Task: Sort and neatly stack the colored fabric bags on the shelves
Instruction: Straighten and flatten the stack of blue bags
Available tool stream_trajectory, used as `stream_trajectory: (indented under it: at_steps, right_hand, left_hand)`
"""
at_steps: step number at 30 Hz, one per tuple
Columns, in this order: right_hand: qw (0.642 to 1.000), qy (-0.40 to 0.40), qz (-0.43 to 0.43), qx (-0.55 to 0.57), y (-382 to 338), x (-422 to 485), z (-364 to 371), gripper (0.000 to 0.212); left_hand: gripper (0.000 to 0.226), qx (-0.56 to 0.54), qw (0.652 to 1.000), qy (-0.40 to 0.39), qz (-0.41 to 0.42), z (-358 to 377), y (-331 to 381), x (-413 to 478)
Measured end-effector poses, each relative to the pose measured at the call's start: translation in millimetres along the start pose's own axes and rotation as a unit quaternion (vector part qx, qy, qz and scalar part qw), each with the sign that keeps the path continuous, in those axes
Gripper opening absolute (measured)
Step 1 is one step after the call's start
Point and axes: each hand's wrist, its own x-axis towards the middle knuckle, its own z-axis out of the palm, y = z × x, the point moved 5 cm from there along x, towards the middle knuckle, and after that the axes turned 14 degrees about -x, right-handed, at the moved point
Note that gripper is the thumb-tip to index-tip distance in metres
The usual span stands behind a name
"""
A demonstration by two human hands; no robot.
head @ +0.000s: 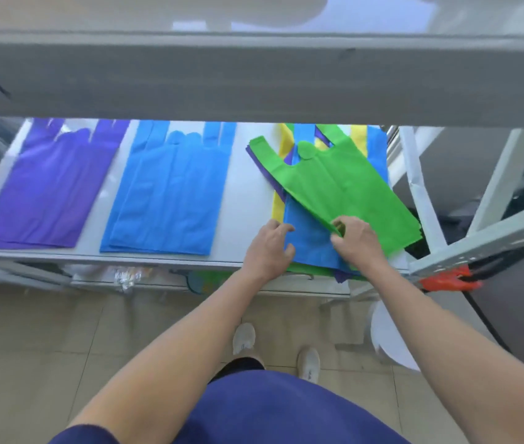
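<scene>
Right hand (359, 238) pinched the near corner of the green bag (334, 187); left hand (270, 248) curled at the blue bag (308, 241), grip unclear. On the shelf (244, 200), the mixed pile (277, 209) sat at the right end, with the green bag askew on top. It looked light and limp: best taken by the corners.

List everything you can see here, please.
purple bags: one stack, purple, shelf's left
blue bags: one stack, blue, shelf's middle
mixed pile: one, green, blue, yellow and purple, shelf's right
green bag: one, green, tilted atop the mixed pile
shelf: one, pale grey, under the bags
upper shelf: one, grey, across the top
clip: one, orange, right of the shelf
shoes: two, white, on the floor
left hand: one, at the mixed pile's left edge, grip unclear
right hand: one, pinching the green bag's near corner
</scene>
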Motion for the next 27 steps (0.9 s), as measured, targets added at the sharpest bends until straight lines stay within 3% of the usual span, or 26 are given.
stream_trajectory:
  at_steps: [4, 7, 10, 13, 16, 21, 24, 27]
  right_hand:
    - [0.992, -0.05, 0.051, 0.101, 34, 19, -16, 0.031]
    - [0.969, -0.072, 0.094, 0.217, 50, 18, -17, 0.056]
    - [0.953, -0.071, 0.118, 0.271, 59, 17, -10, 0.06]
    - [0.951, -0.06, 0.117, 0.28, 61, 14, -8, 0.059]
    - [0.97, -0.033, 0.068, 0.233, 52, 12, -17, 0.058]
    - [0.989, 0.099, -0.086, 0.07, 22, 1, -47, 0.045]
    - [0.988, 0.122, -0.088, 0.022, 15, 3, -65, 0.049]
    - [0.985, 0.113, -0.12, -0.05, 0, 1, -75, 0.047]
  left_hand:
    - [0.063, -0.057, 0.989, 0.072, -0.118, 17, 11, 11]
    - [0.071, -0.051, 0.979, 0.099, -0.171, 21, 20, 19]
    - [0.071, -0.075, 0.967, 0.11, -0.217, 22, 18, 30]
    - [0.062, -0.194, 0.94, 0.122, -0.254, 20, 16, 38]
    - [0.044, -0.227, 0.937, 0.115, -0.238, 19, 22, 46]
    - [0.021, -0.244, 0.946, 0.104, -0.184, 14, 46, 51]
    - [0.022, -0.36, 0.915, 0.117, -0.139, -10, 74, 38]
    - [0.019, -0.522, 0.839, 0.114, -0.104, -39, 93, 20]
